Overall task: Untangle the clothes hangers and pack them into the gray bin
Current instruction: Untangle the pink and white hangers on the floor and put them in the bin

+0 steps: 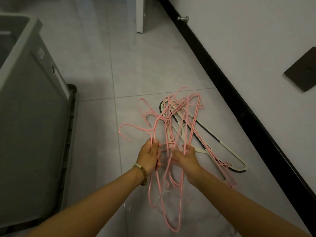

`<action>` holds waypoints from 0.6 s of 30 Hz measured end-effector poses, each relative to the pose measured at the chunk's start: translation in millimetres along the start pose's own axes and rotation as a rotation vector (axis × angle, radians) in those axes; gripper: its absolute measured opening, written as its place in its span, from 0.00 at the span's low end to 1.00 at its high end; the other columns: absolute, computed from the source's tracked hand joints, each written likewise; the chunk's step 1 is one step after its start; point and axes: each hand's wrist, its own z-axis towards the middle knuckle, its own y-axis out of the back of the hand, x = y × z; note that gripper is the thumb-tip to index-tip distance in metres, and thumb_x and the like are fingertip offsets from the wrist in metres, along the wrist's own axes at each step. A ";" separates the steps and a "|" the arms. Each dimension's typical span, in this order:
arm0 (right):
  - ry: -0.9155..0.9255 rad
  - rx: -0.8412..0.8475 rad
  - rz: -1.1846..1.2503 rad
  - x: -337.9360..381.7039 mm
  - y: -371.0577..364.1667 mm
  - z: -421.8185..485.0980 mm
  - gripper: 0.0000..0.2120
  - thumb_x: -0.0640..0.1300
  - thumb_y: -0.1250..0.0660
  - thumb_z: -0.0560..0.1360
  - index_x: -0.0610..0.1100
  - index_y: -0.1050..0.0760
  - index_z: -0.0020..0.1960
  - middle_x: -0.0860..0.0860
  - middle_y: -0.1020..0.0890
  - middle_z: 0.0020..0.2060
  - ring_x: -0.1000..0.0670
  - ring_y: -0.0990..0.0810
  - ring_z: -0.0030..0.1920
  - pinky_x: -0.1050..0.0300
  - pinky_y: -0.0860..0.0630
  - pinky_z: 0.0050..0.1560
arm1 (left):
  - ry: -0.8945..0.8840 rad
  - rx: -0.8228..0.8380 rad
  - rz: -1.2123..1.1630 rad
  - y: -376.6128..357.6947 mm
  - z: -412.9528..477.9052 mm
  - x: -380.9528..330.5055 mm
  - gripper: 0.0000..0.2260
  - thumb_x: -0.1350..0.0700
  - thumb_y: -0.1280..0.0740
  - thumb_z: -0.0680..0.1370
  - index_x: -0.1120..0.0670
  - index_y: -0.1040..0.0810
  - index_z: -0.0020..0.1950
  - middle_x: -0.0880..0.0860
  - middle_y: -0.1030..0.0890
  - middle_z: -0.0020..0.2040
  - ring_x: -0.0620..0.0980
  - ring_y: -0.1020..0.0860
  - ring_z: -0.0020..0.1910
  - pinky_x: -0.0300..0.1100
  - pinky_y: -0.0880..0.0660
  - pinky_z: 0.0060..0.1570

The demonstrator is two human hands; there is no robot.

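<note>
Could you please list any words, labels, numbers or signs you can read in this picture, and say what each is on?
None can be read.
Gray bin: a small white sticker and a long white label on its side, both too blurred to read.

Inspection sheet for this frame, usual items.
Surface: pale tiled floor.
Job's things: tangled pink hangers, partly lifted; cream hanger and black hanger lie on the floor beneath; gray bin stands at left.
Clutter: nothing seen.
Grippers: left hand grips pink wire, beaded bracelet on its wrist; right hand grips pink wire.
Cables: nothing seen.
Surroundings: white wall, black baseboard, metal doorstop, dark wall plate.
</note>
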 end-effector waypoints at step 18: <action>0.106 -0.026 -0.310 22.0 64.7 84.1 0.19 0.35 0.35 0.75 0.39 0.29 0.65 0.44 0.23 0.59 0.48 0.25 0.54 0.56 0.29 0.52 | 0.123 -0.009 0.341 -35.0 89.3 -3.6 0.28 0.61 0.35 0.76 0.56 0.40 0.74 0.56 0.33 0.72 0.57 0.31 0.68 0.45 0.32 0.66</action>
